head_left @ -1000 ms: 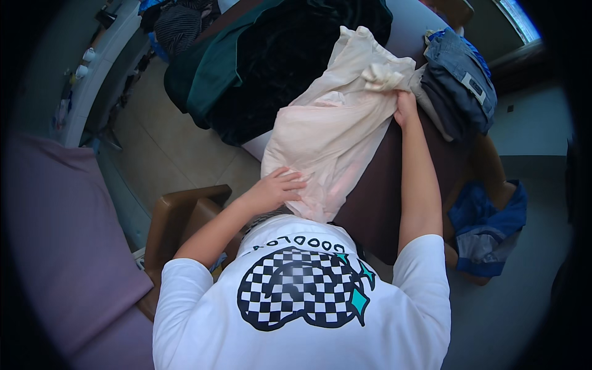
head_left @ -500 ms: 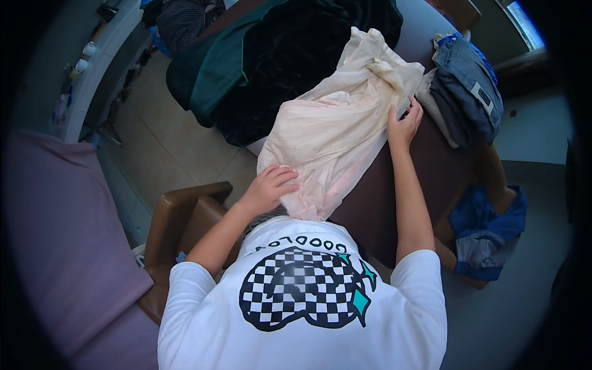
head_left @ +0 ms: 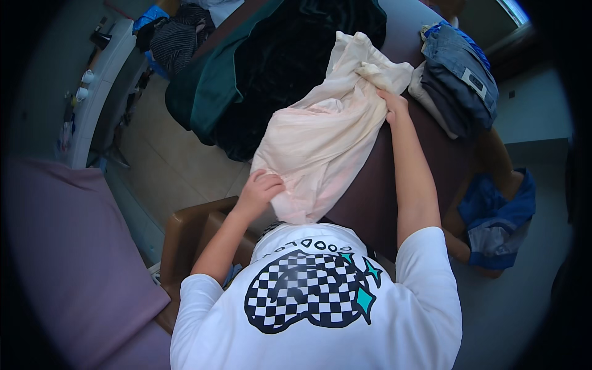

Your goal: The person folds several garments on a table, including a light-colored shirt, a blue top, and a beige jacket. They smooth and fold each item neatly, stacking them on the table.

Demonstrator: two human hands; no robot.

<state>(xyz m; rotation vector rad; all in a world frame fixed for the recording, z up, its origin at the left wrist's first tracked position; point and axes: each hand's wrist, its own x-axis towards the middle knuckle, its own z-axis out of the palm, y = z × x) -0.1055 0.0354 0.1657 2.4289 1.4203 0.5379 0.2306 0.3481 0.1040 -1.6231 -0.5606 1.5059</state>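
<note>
A thin, wrinkled garment (head_left: 320, 135) in pale cream and pink lies lengthwise in front of me. Its far end is bunched on the dark covering, and its near end reaches my shirt hem. My right hand (head_left: 394, 106) is closed on the right edge near the far end, part of its fingers hidden by cloth. My left hand (head_left: 260, 192) rests on the lower left edge with fingers stretched over the cloth; its thumb is hard to see. The garment's exact kind does not show.
Dark green velvety cloth (head_left: 213, 80) lies at the far left of the maroon surface (head_left: 425, 172). Folded grey-blue clothes (head_left: 459, 86) are stacked at the far right. A brown chair (head_left: 185, 240) stands at my left, beside purple cloth (head_left: 80, 246). Blue clothing (head_left: 499, 216) hangs at right.
My right hand has gone from fingers spread at the garment's edge to closed on it. The left hand has shifted slightly left along the near edge. The whole view has shifted a little.
</note>
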